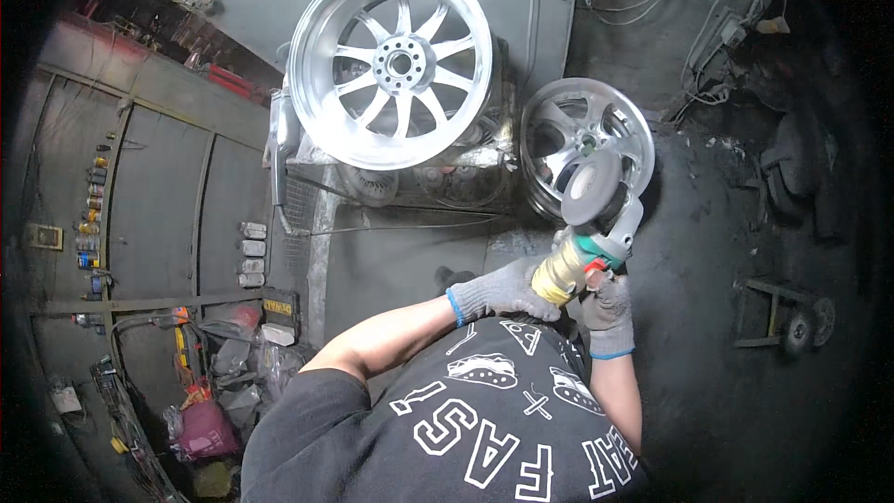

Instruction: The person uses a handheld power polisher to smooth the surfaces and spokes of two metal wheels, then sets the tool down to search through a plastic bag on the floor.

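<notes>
Both gloved hands grip a polishing tool held up in front of the chest.

The left hand (503, 291) wraps the polisher (589, 233); the right hand (609, 309) clasps its handle. At twelve o'clock stands a large silver wheel (391, 63), with a smaller wheel (579, 135) just behind the pad.

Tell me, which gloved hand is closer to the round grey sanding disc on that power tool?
Right. The right hand grips the tool just below the round grey sanding disc; the left hand holds the tool's yellow body, farther down and left.
</notes>
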{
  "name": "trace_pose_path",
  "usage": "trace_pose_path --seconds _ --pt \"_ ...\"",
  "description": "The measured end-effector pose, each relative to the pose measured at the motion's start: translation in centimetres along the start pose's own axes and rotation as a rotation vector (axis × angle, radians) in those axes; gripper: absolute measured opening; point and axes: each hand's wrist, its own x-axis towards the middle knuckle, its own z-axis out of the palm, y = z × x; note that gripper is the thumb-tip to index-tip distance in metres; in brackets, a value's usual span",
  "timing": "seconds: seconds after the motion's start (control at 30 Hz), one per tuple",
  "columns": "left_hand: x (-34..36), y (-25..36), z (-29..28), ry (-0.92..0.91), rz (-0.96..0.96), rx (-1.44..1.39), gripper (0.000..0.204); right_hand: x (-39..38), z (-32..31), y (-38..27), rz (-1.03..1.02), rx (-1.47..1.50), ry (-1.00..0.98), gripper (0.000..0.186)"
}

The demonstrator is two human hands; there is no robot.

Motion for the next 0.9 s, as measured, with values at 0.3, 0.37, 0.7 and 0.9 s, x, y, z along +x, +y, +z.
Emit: trace_pose_path --seconds 0.3,0.37,0.7,0.9 --pt "-2.5 0.8 0.9 0.19 0.185 -0.036 0.08 2.4 4.3 -1.2 0.179 0.022 -0.266 0.078" --pt "-4.2 -0.1 1.7 0.318 0.208 -0.023 0.078 3.4 2.2 1.2 0.182 -0.1 -0.323 0.076" --pt "-14.3 -5.6 4.9 0.929 0.183 0.187 0.062 -1.4 12.9 5.8 0.269 -0.6 -0.648 0.063" --pt "-17.8 -18.2 7.6 1.247 -0.308 0.257 0.039 -11.2 19.5 13.2 0.323 -0.64 -0.581 0.058"
